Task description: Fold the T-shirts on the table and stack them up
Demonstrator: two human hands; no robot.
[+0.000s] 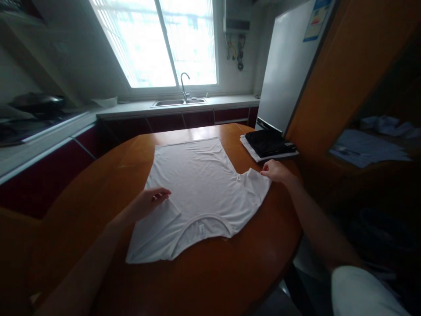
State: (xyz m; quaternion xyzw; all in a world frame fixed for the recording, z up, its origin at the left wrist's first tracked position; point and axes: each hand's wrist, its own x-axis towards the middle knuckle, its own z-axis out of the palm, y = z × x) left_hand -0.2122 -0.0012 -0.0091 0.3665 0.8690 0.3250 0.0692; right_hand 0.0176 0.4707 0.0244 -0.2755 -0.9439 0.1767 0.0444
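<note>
A white T-shirt point(200, 175) lies spread on the wooden table, its neckline towards me and its bottom hem towards the window. The left sleeve is turned inward over the body. At that sleeve's upper edge, my left hand point(153, 202) is closed with bent fingers on the fabric; its thumb is partly hidden. On the other side, my right hand point(276, 170) pinches the corner of the right sleeve, which lies stretched outward with some wrinkles.
Beyond my right hand, a stack of folded black and white clothes point(268, 144) sits near the edge of the round wooden table point(108, 175). A counter with a sink point(169, 103) runs under the window. The fridge point(286, 66) stands at the right, a pan point(37, 103) on the stove at the left.
</note>
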